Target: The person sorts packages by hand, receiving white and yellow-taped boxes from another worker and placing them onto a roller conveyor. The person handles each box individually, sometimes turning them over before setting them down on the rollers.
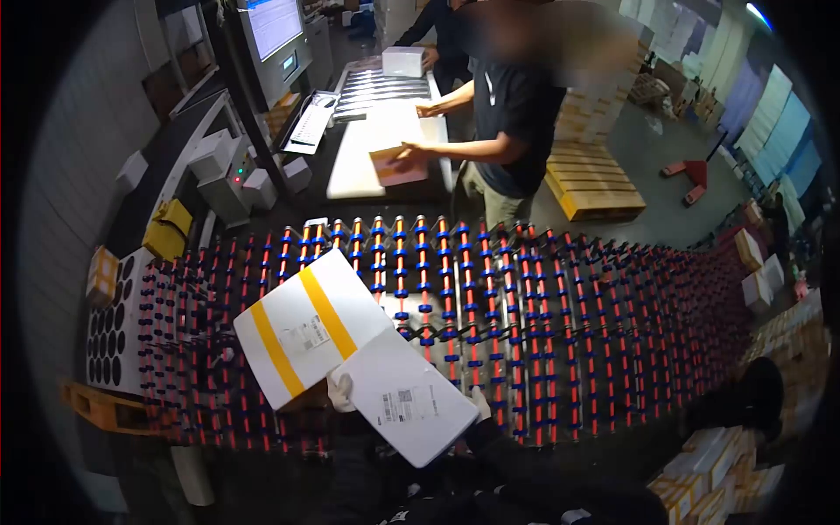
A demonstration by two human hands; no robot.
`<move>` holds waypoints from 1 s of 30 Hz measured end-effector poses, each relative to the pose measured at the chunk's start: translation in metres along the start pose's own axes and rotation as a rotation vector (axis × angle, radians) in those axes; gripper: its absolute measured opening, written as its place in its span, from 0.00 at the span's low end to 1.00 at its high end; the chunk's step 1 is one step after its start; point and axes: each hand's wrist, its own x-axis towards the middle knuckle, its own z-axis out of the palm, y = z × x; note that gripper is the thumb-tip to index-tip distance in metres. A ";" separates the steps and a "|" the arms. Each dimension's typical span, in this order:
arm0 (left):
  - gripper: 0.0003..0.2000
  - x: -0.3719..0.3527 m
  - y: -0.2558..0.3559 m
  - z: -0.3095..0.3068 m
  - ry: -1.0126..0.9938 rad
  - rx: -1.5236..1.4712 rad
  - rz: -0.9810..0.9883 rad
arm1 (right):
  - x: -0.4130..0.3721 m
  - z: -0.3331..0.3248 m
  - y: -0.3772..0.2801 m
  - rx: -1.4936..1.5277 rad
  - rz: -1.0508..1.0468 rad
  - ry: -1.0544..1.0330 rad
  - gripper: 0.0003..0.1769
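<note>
A white box [402, 398] with a barcode label is held over the near edge of the roller conveyor [542, 324]. My left hand [339, 391], in a light glove, grips its left edge. My right hand [479, 404] holds its right side, mostly hidden behind the box. Touching it on the left lies a larger white box with two yellow tape stripes [302, 328], resting tilted on the rollers.
A person in a dark shirt [516, 114] stands beyond the conveyor, hands on a flat package [398, 164] on a white table. A monitor [273, 26], keyboard [311, 122] and wooden pallet [591, 179] lie farther back. Stacked cartons [709, 477] sit at lower right.
</note>
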 end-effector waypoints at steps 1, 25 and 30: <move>0.24 0.008 -0.006 0.012 -0.028 -0.036 0.010 | 0.006 -0.032 -0.021 0.021 -0.071 -0.381 0.49; 0.29 0.062 -0.020 0.053 -0.034 2.186 0.174 | 0.082 0.139 -0.147 -0.656 -0.846 0.615 0.40; 0.35 0.053 -0.039 0.062 -0.048 2.297 0.058 | 0.086 0.130 -0.150 -0.685 -0.840 0.707 0.41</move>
